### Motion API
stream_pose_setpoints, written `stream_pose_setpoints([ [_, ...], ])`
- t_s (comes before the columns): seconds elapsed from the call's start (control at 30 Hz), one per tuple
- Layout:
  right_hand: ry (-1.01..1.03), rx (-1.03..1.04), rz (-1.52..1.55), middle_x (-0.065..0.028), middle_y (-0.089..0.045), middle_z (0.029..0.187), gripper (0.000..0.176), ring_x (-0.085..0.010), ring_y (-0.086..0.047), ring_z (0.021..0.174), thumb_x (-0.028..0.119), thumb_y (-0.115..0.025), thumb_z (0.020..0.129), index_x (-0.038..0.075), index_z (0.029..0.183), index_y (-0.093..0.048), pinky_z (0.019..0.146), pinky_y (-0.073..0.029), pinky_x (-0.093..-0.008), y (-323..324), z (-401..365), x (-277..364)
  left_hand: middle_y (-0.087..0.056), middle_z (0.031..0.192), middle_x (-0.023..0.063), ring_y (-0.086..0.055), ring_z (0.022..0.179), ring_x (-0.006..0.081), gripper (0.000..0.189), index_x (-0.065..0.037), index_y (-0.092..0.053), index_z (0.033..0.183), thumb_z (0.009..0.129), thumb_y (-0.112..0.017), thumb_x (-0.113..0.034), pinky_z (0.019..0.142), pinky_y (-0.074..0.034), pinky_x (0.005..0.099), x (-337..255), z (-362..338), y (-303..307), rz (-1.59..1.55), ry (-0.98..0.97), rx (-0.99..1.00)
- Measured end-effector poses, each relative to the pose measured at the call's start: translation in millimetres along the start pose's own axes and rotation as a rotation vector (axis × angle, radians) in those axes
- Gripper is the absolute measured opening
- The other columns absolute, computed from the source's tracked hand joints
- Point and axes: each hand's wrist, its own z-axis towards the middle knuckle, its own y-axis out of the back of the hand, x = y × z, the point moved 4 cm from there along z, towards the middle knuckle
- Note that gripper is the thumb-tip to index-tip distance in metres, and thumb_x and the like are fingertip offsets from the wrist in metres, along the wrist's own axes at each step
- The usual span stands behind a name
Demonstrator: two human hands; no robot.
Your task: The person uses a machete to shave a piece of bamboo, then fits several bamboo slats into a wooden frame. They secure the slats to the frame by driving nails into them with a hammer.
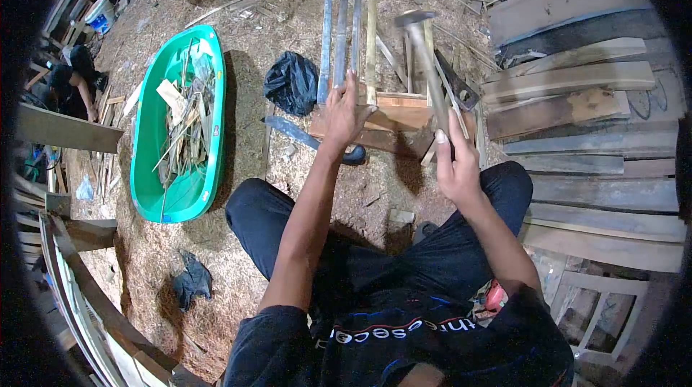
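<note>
My right hand [458, 163] is closed around the handle of a hammer [430, 66]. The hammer is raised, its blurred head pointing away from me. My left hand [346, 109] is on the near ends of narrow wooden slats [341, 37], gripping them at the edge of a reddish wooden board [396, 117]; its palm hides the slat ends. Another pale slat [371, 45] runs parallel to its right. Just below the board lies a machete [295, 131] with a dark handle, near my left wrist.
A green plastic tub [216, 99] of wood scraps stands at left, beside a black plastic bag [290, 83]. Planks [577, 113] are laid out along the right. Wood shavings cover the ground. Another person's arm [85, 95] shows at far left.
</note>
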Motion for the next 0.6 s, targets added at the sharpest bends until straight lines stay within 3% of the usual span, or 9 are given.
stream_pose_setpoints([
  [0.07, 0.234, 0.006, -0.138, -0.0268, -0.064, 0.079, 0.048, -0.0376, -0.067, 0.071, 0.008, -0.052, 0.097, -0.004, 0.143, -0.044, 0.068, -0.051, -0.0443, -13.8, -5.0, -28.1, -0.044, 0.151, 0.0179, -0.045, 0.129, 0.0366, 0.111, 0.001, -0.004, 0.157, 0.081, -0.079, -0.028, 0.111, -0.028, 0.0476, 4.0, -1.8, -0.7, -0.044, -0.045, -0.039],
  [0.13, 0.060, 0.316, -0.264, -0.0258, -0.064, 0.078, 0.048, -0.0348, -0.068, 0.071, 0.010, -0.051, 0.097, -0.004, 0.143, -0.044, 0.067, -0.050, -0.0430, -17.9, -16.7, -54.0, -0.052, 0.138, 0.0214, -0.048, 0.124, 0.0388, 0.107, 0.000, -0.010, 0.157, 0.081, -0.079, -0.029, 0.108, -0.032, 0.0476, 10.5, -5.5, -7.7, -0.067, -0.110, -0.114],
  [0.27, -0.123, 0.171, 0.019, -0.0288, -0.065, 0.086, 0.048, -0.0379, -0.069, 0.076, 0.012, -0.051, 0.098, -0.002, 0.143, -0.045, 0.073, -0.053, -0.0433, -8.3, -15.3, -22.6, -0.052, 0.130, 0.0256, -0.050, 0.119, 0.0428, 0.101, -0.006, -0.016, 0.158, 0.082, -0.077, -0.032, 0.102, -0.041, 0.0461, 7.6, -4.6, -3.8, -0.008, -0.063, -0.104],
  [0.3, 0.103, 0.161, -0.052, -0.0291, -0.065, 0.086, 0.047, -0.0371, -0.069, 0.077, 0.011, -0.052, 0.098, -0.002, 0.142, -0.046, 0.074, -0.053, -0.0425, -16.0, -13.7, -24.1, -0.052, 0.129, 0.0256, -0.050, 0.119, 0.0431, 0.100, -0.006, -0.016, 0.158, 0.083, -0.077, -0.032, 0.101, -0.042, 0.0462, 8.2, -6.0, -3.2, -0.007, -0.061, -0.100],
  [0.4, 0.089, 0.292, -0.050, -0.0285, -0.065, 0.085, 0.046, -0.0339, -0.070, 0.077, 0.010, -0.053, 0.098, -0.003, 0.142, -0.046, 0.072, -0.053, -0.0403, -13.4, -13.7, -31.0, -0.056, 0.130, 0.0236, -0.049, 0.121, 0.0409, 0.100, -0.002, -0.014, 0.157, 0.084, -0.076, -0.029, 0.106, -0.034, 0.0480, 3.8, -2.0, 0.6, -0.057, -0.058, -0.065],
  [0.43, -0.002, 0.274, 0.011, -0.0292, -0.065, 0.088, 0.046, -0.0338, -0.070, 0.080, 0.010, -0.053, 0.098, -0.006, 0.141, -0.046, 0.074, -0.053, -0.0398, -8.6, -8.2, -25.7, -0.059, 0.130, 0.0225, -0.048, 0.122, 0.0397, 0.100, 0.000, -0.012, 0.157, 0.084, -0.075, -0.028, 0.108, -0.029, 0.0489, 1.9, -2.4, 1.6, -0.082, -0.050, -0.045],
  [0.53, 0.310, -0.095, 0.008, -0.0305, -0.065, 0.094, 0.046, -0.0330, -0.071, 0.086, 0.010, -0.052, 0.098, -0.008, 0.140, -0.045, 0.077, -0.054, -0.0386, -5.7, -1.0, -13.1, -0.058, 0.130, 0.0224, -0.047, 0.123, 0.0389, 0.102, -0.001, -0.012, 0.157, 0.083, -0.076, -0.029, 0.109, -0.029, 0.0490, 1.8, -2.5, -3.2, 0.005, -0.066, -0.100],
  [0.57, -0.058, 0.170, 0.024, -0.0309, -0.065, 0.102, 0.046, -0.0323, -0.070, 0.094, 0.009, -0.051, 0.099, -0.008, 0.141, -0.044, 0.083, -0.053, -0.0376, -10.9, -8.4, -26.1, -0.058, 0.131, 0.0214, -0.047, 0.124, 0.0394, 0.104, -0.001, -0.011, 0.157, 0.083, -0.077, -0.030, 0.109, -0.029, 0.0493, 5.2, -2.4, -4.5, -0.019, -0.054, -0.068],
  [0.6, -0.013, 0.205, -0.008, -0.0264, -0.064, 0.096, 0.046, -0.0294, -0.067, 0.086, 0.007, -0.051, 0.098, -0.007, 0.142, -0.044, 0.081, -0.052, -0.0367, -10.9, -14.2, -35.2, -0.058, 0.131, 0.0209, -0.047, 0.124, 0.0396, 0.104, -0.001, -0.011, 0.157, 0.083, -0.077, -0.030, 0.109, -0.029, 0.0494, 7.1, -1.6, -5.0, -0.028, -0.061, -0.074],
])
